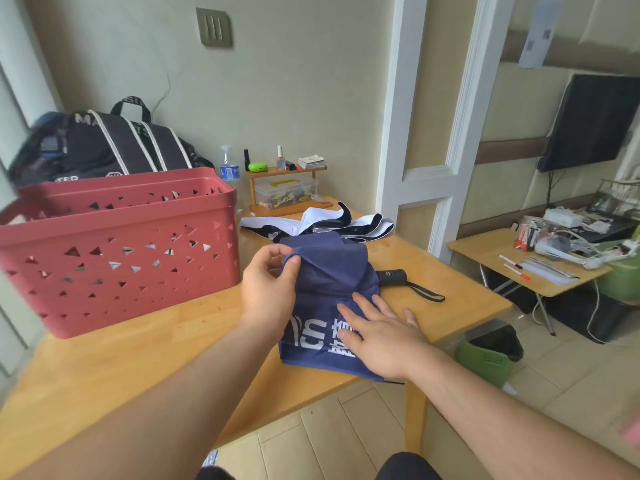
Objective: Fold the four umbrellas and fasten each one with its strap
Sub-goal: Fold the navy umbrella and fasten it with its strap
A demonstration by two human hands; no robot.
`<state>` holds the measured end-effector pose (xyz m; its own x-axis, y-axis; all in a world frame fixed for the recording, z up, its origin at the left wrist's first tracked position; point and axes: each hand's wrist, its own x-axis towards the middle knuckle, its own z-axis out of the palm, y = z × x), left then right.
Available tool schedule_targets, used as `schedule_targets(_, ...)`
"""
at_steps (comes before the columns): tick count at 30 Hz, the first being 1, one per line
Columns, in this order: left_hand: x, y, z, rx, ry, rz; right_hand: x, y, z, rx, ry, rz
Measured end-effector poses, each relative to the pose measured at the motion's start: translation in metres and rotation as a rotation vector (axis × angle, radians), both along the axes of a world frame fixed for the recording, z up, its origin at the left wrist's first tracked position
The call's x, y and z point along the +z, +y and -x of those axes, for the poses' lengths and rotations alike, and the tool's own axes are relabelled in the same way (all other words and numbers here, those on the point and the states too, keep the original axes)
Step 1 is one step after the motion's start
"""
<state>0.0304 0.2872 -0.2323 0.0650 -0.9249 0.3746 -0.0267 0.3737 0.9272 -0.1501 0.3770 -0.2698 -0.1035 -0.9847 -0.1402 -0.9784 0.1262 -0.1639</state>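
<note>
A navy blue umbrella [329, 271] with white lettering lies on the wooden table [145, 355], its black handle [393, 277] and wrist loop pointing right. My left hand [268, 289] pinches a fold of its canopy at the upper left edge. My right hand [384, 330] lies flat on the lower part of the canopy, fingers spread, pressing the fabric down. Behind it a white and black umbrella [322, 223] lies loosely spread on the table.
A red perforated basket [117, 251] stands on the table's left half, with a dark bag [104, 147] behind it. A small wooden shelf [287, 188] with bottles stands at the wall. A green bin [485, 355] sits on the floor beside the table's right edge.
</note>
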Motion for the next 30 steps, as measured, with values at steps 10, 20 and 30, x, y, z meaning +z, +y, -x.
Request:
schedule_targets(10, 0.004, -0.009, -0.008, -0.036, -0.036, -0.016, 0.005, 0.006, 0.007, -0.104, -0.397, 0.407)
schedule_targets(20, 0.009, -0.011, -0.004, -0.058, -0.041, 0.005, 0.062, -0.035, 0.000, -0.149, -0.412, 0.710)
schedule_targets(30, 0.002, -0.014, -0.023, -0.144, -0.073, 0.021, 0.142, -0.042, 0.013, -0.073, -1.045, 0.687)
